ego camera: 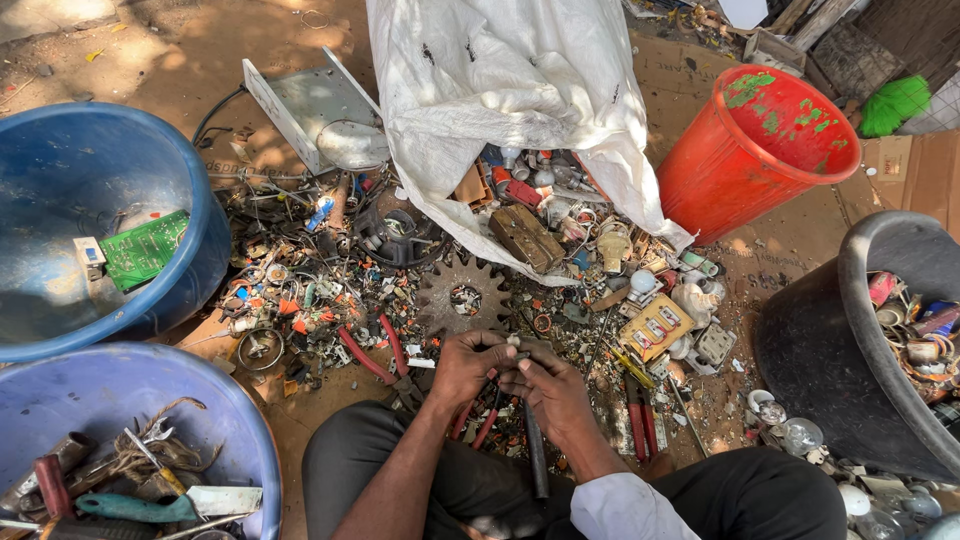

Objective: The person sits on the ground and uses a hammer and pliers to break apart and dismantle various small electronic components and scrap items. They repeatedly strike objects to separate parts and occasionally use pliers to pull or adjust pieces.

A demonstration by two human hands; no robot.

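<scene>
My left hand [468, 366] and my right hand [553, 391] meet low in the middle of the view, over my lap. Both pinch a small scrap part [515, 349] between their fingertips; it is too small to tell what it is. A dark rod-like tool [535, 455] lies under my right hand between my knees. Red-handled pliers [372, 352] lie on the ground just left of my left hand. A rusty toothed gear [462, 295] lies right above my hands in the scrap pile.
A white sack [510, 90] spills electronic scrap onto the dirt. A blue tub [60, 220] with a green circuit board sits left, a second blue tub [130, 400] with tools lower left. A red bucket [755, 150] and a black bucket [850, 350] stand right.
</scene>
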